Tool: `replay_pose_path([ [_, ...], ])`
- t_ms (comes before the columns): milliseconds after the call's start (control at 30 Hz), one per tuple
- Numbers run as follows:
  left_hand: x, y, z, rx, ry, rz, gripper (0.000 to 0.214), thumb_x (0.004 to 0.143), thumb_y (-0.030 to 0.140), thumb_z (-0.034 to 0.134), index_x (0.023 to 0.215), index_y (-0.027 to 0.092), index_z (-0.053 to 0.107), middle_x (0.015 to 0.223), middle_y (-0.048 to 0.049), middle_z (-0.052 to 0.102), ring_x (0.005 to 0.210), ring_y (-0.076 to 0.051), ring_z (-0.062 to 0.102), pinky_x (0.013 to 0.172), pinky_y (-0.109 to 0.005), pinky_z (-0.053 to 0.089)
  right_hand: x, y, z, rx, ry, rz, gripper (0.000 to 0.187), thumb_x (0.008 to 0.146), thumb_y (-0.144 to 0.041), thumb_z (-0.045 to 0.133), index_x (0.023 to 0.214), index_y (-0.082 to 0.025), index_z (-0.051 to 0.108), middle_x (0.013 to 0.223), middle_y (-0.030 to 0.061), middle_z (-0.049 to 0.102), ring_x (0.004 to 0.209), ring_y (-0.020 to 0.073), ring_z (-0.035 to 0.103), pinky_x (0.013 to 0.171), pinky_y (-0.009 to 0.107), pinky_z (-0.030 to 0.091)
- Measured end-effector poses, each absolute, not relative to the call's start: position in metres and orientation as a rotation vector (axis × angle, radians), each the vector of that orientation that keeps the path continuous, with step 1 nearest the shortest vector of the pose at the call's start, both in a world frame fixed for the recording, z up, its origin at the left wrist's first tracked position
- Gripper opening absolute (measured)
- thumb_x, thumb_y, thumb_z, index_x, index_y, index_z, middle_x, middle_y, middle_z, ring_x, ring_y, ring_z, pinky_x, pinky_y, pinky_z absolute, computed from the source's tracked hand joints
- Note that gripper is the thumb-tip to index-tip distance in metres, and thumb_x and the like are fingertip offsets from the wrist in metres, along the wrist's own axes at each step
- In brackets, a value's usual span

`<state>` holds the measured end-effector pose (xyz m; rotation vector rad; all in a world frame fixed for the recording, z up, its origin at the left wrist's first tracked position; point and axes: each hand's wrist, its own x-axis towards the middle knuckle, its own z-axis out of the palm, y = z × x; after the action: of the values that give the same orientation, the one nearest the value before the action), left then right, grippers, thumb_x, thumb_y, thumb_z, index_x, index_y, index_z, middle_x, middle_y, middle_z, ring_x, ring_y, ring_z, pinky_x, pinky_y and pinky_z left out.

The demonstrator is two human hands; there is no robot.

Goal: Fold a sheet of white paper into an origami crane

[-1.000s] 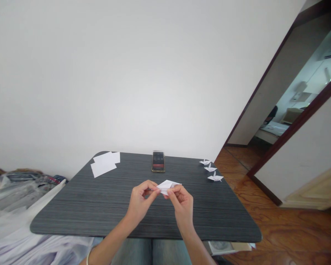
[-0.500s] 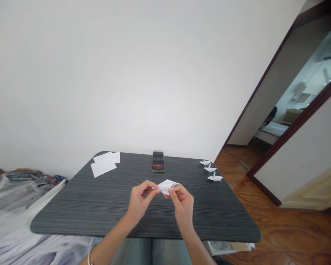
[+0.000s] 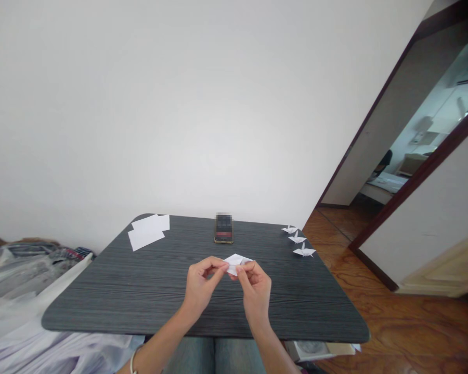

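Note:
A small folded piece of white paper (image 3: 234, 260) is held just above the dark striped table (image 3: 140, 291), near its middle. My left hand (image 3: 201, 285) pinches its left end between thumb and fingers. My right hand (image 3: 253, 286) pinches its right side, fingers curled close to the left hand's fingertips. Both wrists come up from the table's near edge.
A phone (image 3: 223, 229) lies at the table's far middle. Two or three white sheets (image 3: 148, 230) lie at the far left corner. Three folded paper cranes (image 3: 297, 239) stand along the far right edge. Clothes in plastic (image 3: 19, 270) lie left; a wooden floor (image 3: 398, 322) and doorway are right.
My two hands have drawn slightly closer together on the folded paper, the right hand shifting a little left. Nothing else on the table has moved.

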<state>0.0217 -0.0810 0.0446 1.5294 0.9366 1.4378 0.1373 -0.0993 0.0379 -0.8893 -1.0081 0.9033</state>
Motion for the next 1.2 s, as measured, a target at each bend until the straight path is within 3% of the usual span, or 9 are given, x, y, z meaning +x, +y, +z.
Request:
replay_pose_path([
  [400,0.026,-0.081,0.039,1.381,0.922,1.412,0.011,0.071,0.023,0.059,0.067,0.013,0.059,0.062,-0.0012,0.063,0.057,-0.013,0.059,0.058,-0.023,0.049,0.129,-0.097,0.026,-0.896,-0.917,0.892,0.015,0.072,-0.024,0.059,0.061,-0.016,0.051,0.055,-0.0018,0.057,0.051,0.0119,0.054,0.053,0.024,0.045],
  [733,0.022,-0.083,0.042,1.690,1.020,1.465,0.010,0.072,0.020,0.057,0.066,0.013,0.060,0.064,-0.0021,0.063,0.059,-0.013,0.059,0.059,-0.022,0.048,0.130,-0.095,0.022,-0.864,-0.896,0.935,0.017,0.071,-0.023,0.061,0.062,-0.016,0.049,0.055,-0.0022,0.058,0.051,0.0114,0.055,0.052,0.023,0.045],
  [933,0.020,-0.080,0.043,1.698,0.989,1.390,0.012,0.071,0.021,0.058,0.078,0.013,0.064,0.076,-0.0050,0.066,0.066,-0.015,0.061,0.061,-0.023,0.050,0.132,-0.096,0.023,-0.879,-0.914,0.932,0.017,0.071,-0.023,0.060,0.060,-0.016,0.049,0.052,-0.0028,0.058,0.049,0.0109,0.055,0.050,0.022,0.045],
  [1200,0.023,-0.079,0.043,1.557,0.989,1.360,0.008,0.068,0.021,0.061,0.071,0.014,0.065,0.068,-0.0037,0.066,0.059,-0.015,0.061,0.058,-0.023,0.050,0.127,-0.098,0.022,-0.895,-0.888,0.877,0.017,0.070,-0.023,0.061,0.059,-0.015,0.050,0.051,-0.0025,0.058,0.048,0.0115,0.056,0.049,0.022,0.046],
])
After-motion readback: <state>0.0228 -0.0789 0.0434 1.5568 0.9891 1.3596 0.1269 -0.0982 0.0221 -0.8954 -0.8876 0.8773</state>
